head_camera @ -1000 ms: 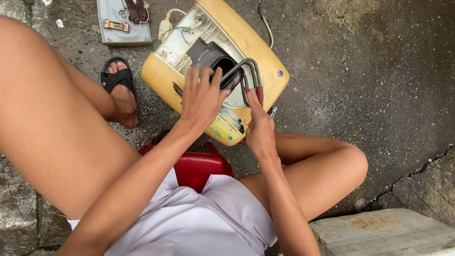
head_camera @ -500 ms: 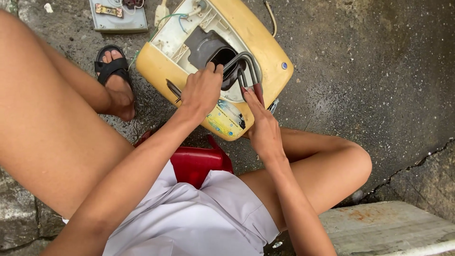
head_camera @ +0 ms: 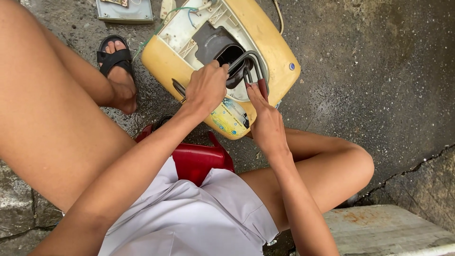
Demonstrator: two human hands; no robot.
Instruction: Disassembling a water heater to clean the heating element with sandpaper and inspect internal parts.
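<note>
The yellow appliance housing [head_camera: 279,57] lies open on the wet concrete ground [head_camera: 379,85], just ahead of both hands. Compared with the view 1 second back, it now sits higher and larger in the picture, and the sandalled foot [head_camera: 118,71] beyond the left hand has slid toward the top edge. That is mostly the head leaning in closer, not the housing being dragged. The hands hold almost the same places on it as before, so the work looks stalled on 1 stubborn part, not moving on.

The red plastic stool [head_camera: 199,161] shows below the wrists, between the knees, with the white shorts [head_camera: 189,218] nearer the camera. A grey tray of small parts [head_camera: 125,12], far beyond the left hand, has nearly left the frame.

The left hand [head_camera: 206,87] is curled into a closed fist over the near end of the bent grey metal tube [head_camera: 253,64], gripping it where it loops out of the dark opening [head_camera: 222,47]. The right hand [head_camera: 265,121] is only partly closed: its fingers lie long and straight, fingertips pressed against the tube's other leg and a small reddish piece beside it. Whether they actually pinch that piece I cannot tell. A green wire [head_camera: 177,14] trails beyond the left knuckles.
</note>
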